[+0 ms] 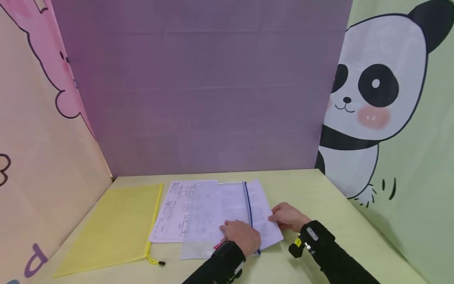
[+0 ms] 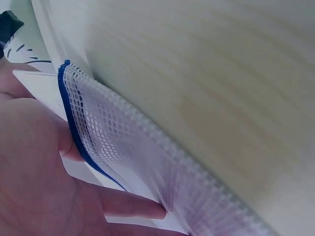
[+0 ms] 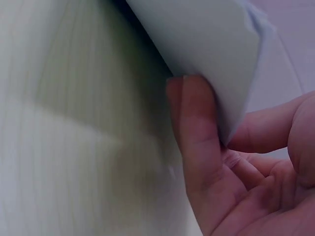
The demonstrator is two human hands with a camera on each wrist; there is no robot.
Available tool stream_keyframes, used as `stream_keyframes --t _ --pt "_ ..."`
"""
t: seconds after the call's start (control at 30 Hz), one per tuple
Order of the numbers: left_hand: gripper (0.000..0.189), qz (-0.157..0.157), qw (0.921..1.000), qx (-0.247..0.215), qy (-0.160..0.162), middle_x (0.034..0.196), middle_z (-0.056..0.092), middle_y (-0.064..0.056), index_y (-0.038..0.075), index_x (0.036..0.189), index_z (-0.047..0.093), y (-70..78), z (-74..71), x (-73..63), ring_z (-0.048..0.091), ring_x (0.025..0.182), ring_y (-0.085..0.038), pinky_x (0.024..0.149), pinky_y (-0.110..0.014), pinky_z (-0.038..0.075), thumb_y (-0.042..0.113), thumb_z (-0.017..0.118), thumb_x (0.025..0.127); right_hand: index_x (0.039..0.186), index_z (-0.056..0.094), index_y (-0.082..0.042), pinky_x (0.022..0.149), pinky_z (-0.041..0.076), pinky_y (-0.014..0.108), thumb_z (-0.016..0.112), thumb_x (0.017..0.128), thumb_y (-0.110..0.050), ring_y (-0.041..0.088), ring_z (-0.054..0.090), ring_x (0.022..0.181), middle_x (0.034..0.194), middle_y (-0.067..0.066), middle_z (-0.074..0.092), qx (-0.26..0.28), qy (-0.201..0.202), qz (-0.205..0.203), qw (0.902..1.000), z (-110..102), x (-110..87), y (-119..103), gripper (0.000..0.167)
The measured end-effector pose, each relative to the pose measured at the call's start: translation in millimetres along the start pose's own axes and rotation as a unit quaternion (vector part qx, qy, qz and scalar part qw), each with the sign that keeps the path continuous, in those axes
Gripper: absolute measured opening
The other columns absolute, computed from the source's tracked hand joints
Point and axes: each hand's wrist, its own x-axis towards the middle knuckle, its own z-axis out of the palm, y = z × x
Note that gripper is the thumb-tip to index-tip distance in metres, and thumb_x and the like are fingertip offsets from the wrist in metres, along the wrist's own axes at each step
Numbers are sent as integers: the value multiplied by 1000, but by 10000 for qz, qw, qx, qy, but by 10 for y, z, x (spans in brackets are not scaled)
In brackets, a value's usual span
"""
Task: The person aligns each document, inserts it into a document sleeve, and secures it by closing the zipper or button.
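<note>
A clear mesh zipper pouch [image 1: 202, 250] with a blue zipper edge [image 1: 247, 201] lies mid-table. Printed papers [image 1: 264, 215] stick out to the right past that edge, while their left part shows through the pouch. At the pouch's near right corner, my left hand [image 1: 242, 236] holds the zipper side; in the left wrist view the mesh [image 2: 106, 118] stands raised beside the thumb and fingers. My right hand [image 1: 289, 217] pinches the papers' right edge. Seen from the right wrist, thumb and fingers grip a lifted corner of the papers [image 3: 206, 44]. Some left fingertips are hidden.
To the left lies a yellow zipper pouch [image 1: 110, 225] with a cord pull at its near corner. Sheets with printed diagrams [image 1: 173, 213] sit between the pouches, partly under the clear one. A purple panel [image 1: 213, 86] rises behind the table, with patterned walls at both sides.
</note>
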Motion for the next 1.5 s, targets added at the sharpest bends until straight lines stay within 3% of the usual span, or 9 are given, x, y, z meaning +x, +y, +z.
stream_keyframes --t 0.27,0.53,0.77,0.9,1.13,1.4,1.5 --pt "64 -14 9999 -50 160 135 53 -37 -12 126 62 -10 12 -18 48 124 -55 74 -68 56 45 58 96 101 67 10 69 60 36 65 92 -1 22 68 77 89 12 72 127 -226 3 9997 0 57 32 14" --pt "57 321 9985 368 265 122 66 -27 -5 115 71 -69 -10 -47 55 121 -45 97 -60 41 47 57 96 104 64 10 69 61 37 68 91 -1 23 70 76 90 14 73 204 -352 279 9988 -106 30 82 18" --pt "55 331 9985 301 330 112 68 -26 -5 109 72 -82 -9 -39 58 114 -43 95 -59 41 46 58 95 103 63 10 65 59 33 67 91 3 21 67 74 90 14 70 135 -173 283 9994 -61 -38 28 15" --pt "58 250 9990 287 227 121 65 -30 -7 114 70 -75 -8 -22 56 118 -46 94 -60 44 46 58 95 102 62 10 64 58 31 68 91 2 21 66 73 90 14 69 98 -157 177 9997 -20 -61 -13 15" --pt "62 7 9998 -122 131 132 55 -38 -12 120 65 -42 -21 1 51 118 -54 72 -65 56 44 60 95 96 64 9 63 58 31 68 91 3 20 64 71 86 11 67 99 -235 89 9996 71 -45 -53 9" --pt "62 241 9991 35 342 123 62 -34 -11 114 69 -73 -28 -33 57 113 -48 91 -62 48 47 60 95 96 65 6 63 59 32 69 91 2 20 64 71 86 13 66 108 -89 181 9997 182 11 -40 7" --pt "63 277 9993 37 244 126 61 -35 -11 117 68 -81 -41 -34 56 116 -49 93 -62 48 47 58 96 96 66 6 63 59 33 69 91 2 21 64 71 86 14 66 116 29 229 9997 232 19 -38 7"
